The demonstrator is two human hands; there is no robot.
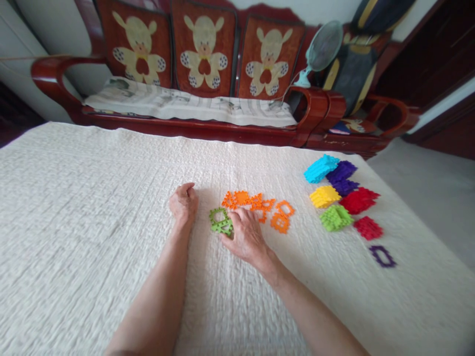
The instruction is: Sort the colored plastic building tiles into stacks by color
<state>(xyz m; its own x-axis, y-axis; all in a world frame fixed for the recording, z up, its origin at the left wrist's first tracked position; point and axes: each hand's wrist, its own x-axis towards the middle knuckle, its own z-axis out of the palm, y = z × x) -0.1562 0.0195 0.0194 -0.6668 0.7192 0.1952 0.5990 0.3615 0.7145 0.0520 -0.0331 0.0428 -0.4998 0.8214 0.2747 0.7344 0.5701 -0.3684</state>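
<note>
My right hand [245, 235] is closed on green plastic building pieces [220, 221], pinching them just above the white quilted cloth [92, 207]. Just left of them my left hand [183, 202] rests on the cloth with its fingers curled into a loose fist, and nothing shows in it. Several flat orange pieces [260, 205] lie scattered just beyond my right hand.
Stacks of pieces sit to the right: cyan [321, 168], purple [343, 178], yellow [324, 196], red [358, 200], green [336, 217], a smaller red one [368, 228] and a single purple frame [383, 256]. A red wooden bench [193, 126] with cushions and a small fan [322, 49] stand behind.
</note>
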